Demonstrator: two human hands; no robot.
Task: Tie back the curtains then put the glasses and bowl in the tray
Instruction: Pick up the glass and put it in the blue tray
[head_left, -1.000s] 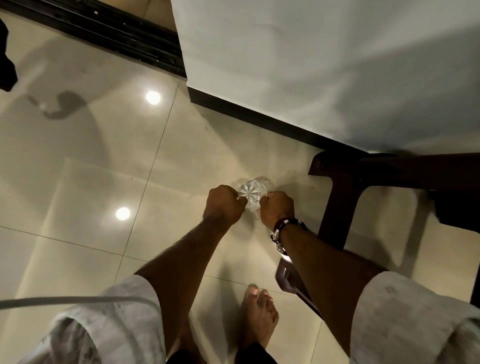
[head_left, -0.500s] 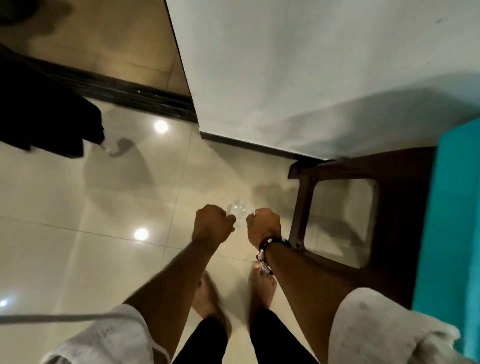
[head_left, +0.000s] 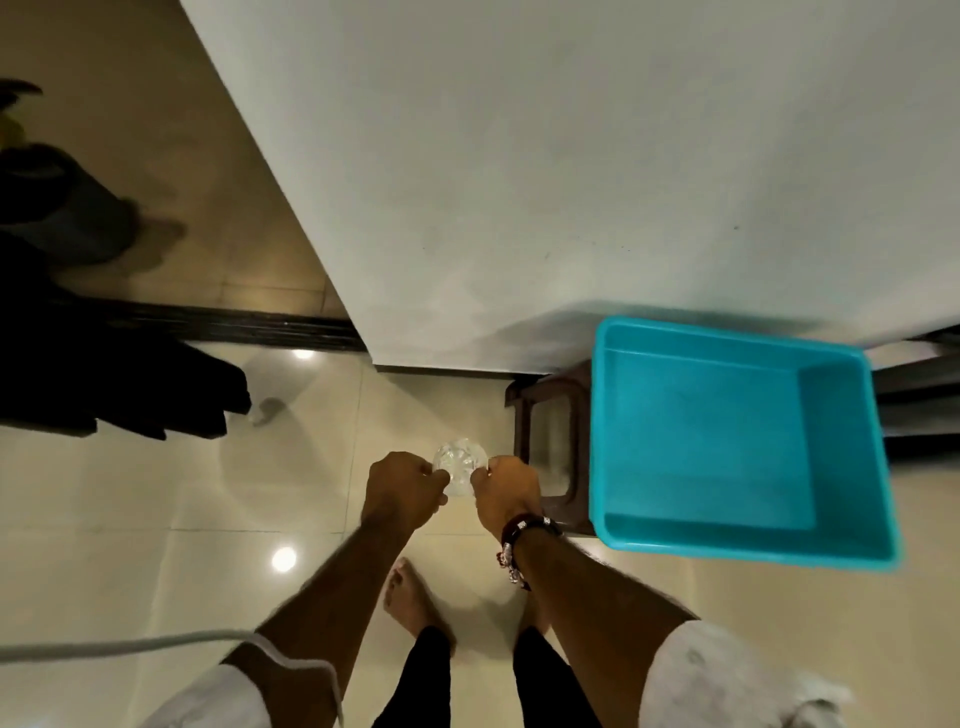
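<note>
A clear cut-glass piece (head_left: 460, 464), a glass or small bowl, is held between both hands above the tiled floor. My left hand (head_left: 402, 488) grips its left side and my right hand (head_left: 506, 491), with a beaded bracelet on the wrist, grips its right side. Only the top of the glass shows between the fingers. To the right, a turquoise plastic tray (head_left: 618, 415) sits on a dark wooden stool (head_left: 524, 410); nothing lies inside it. The hands hover just left of the stool, apart from the tray.
A white wall (head_left: 519, 182) runs across the top, with a dark skirting at its foot. Dark curtain fabric (head_left: 119, 395) hangs at the left beside a black floor track (head_left: 260, 327). A grey cable (head_left: 130, 647) crosses the lower left. My bare feet stand below the hands.
The view has swung right and up, bringing the whole turquoise tray into sight. Both hands keep the same hold on the glass, and I have stepped closer to the stool.
</note>
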